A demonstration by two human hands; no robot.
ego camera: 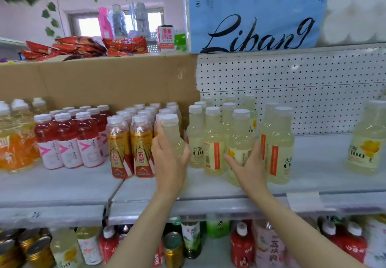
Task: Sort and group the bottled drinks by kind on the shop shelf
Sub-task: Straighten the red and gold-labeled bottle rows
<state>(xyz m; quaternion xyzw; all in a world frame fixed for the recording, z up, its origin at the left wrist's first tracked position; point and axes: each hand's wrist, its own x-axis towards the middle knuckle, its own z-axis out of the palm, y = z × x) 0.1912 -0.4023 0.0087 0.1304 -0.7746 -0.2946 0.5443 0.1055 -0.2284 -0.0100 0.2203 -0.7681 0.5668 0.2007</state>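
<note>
On the grey metal shelf [62,186], her left hand [169,159] gripped a pale-yellow plastic bottle [173,136]; her right hand [248,167], fingers straight, pressed another pale bottle [240,140] that looked likely to topple its crowded neighbours.

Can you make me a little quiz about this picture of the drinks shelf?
1. True or false: the left hand grips a pale yellow bottle.
2. Which drinks stand just left of that bottle? A) red bottles B) gold-labelled bottles C) orange bottles
3. Fill in: the right hand touches a pale yellow bottle in the ____ yellow group.

Key: 1 true; 2 B; 3 pale
</note>
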